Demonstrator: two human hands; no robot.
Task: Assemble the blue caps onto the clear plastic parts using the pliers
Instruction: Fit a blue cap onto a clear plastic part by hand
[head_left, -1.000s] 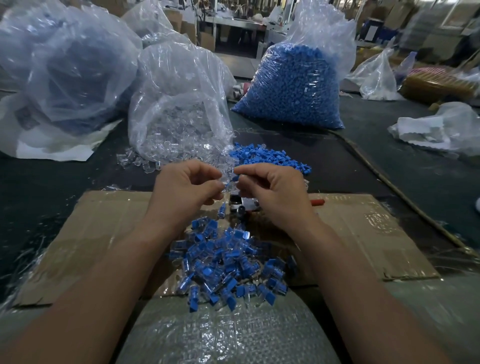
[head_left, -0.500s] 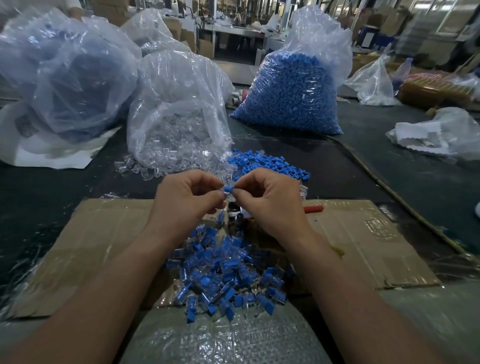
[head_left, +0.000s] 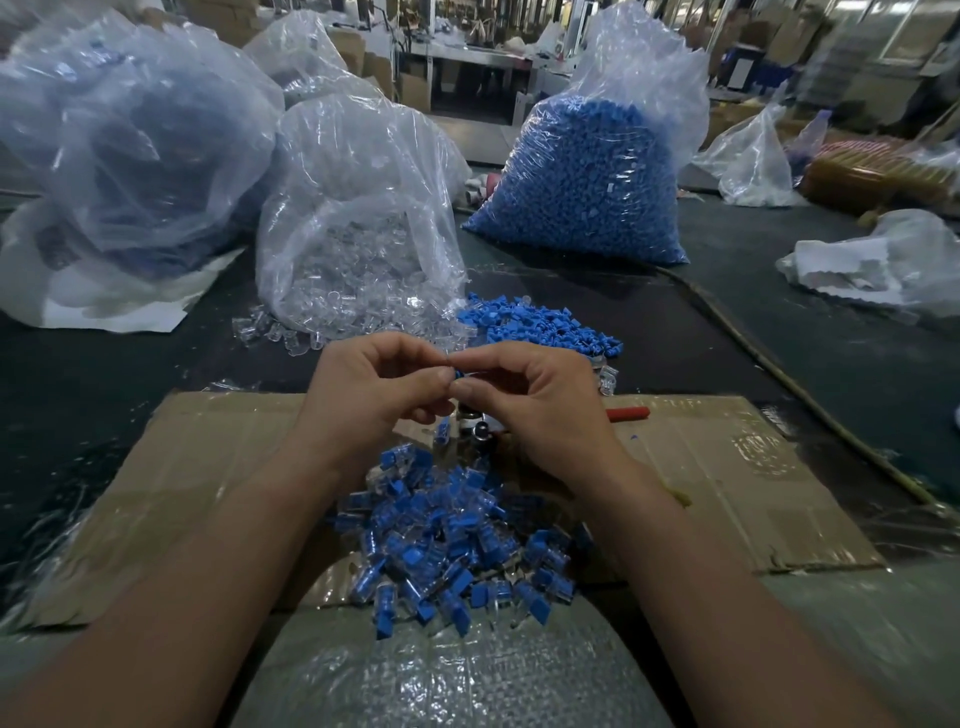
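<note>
My left hand (head_left: 374, 384) and my right hand (head_left: 530, 395) meet fingertip to fingertip above the cardboard. Between them they pinch a small blue cap (head_left: 459, 373) and a clear plastic part, which the fingers mostly hide. Under my right hand lie the pliers (head_left: 480, 428), with a red handle (head_left: 628, 413) poking out to the right. A pile of assembled blue-and-clear pieces (head_left: 452, 535) lies close to me on the cardboard sheet (head_left: 727, 478). Loose blue caps (head_left: 540, 325) and loose clear parts (head_left: 291, 332) lie just beyond my hands.
A bag of clear parts (head_left: 358, 223) stands behind my hands, a full bag of blue caps (head_left: 592, 176) to its right, and big filled bags (head_left: 130, 156) at the left. Crumpled plastic (head_left: 883, 265) lies at the right. Bubble wrap (head_left: 447, 670) covers the near edge.
Both hands have stayed together at the same spot, working the small cap between the fingertips. The cap now sits deeper between the fingers. My view has dipped slightly.
</note>
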